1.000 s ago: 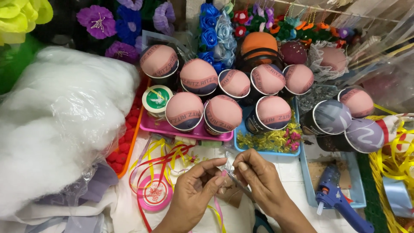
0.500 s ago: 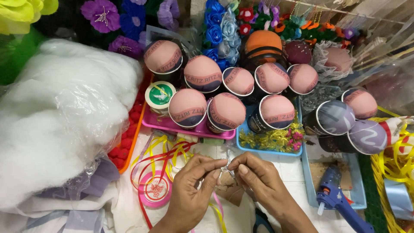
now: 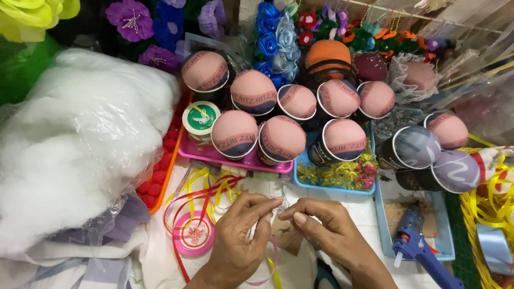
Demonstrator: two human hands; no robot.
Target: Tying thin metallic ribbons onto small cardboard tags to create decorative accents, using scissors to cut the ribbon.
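My hands are meeting near me at the middle of the table, my left hand (image 3: 241, 243) just left of my right hand (image 3: 326, 235), fingertips almost touching. A ribbon spool (image 3: 194, 234) is lying just left of my left hand. The stuffing bag (image 3: 75, 144) is sitting far to the left. A glue gun (image 3: 420, 251) is lying in a tray (image 3: 447, 249) to the right of my right hand. Beyond my hands, rows of balls (image 3: 281, 139) are sitting on cups, some in another tray (image 3: 203, 154). A tape roll (image 3: 201, 119) is standing at their left end. Flowers (image 3: 276, 40) are lining the far edge behind them.
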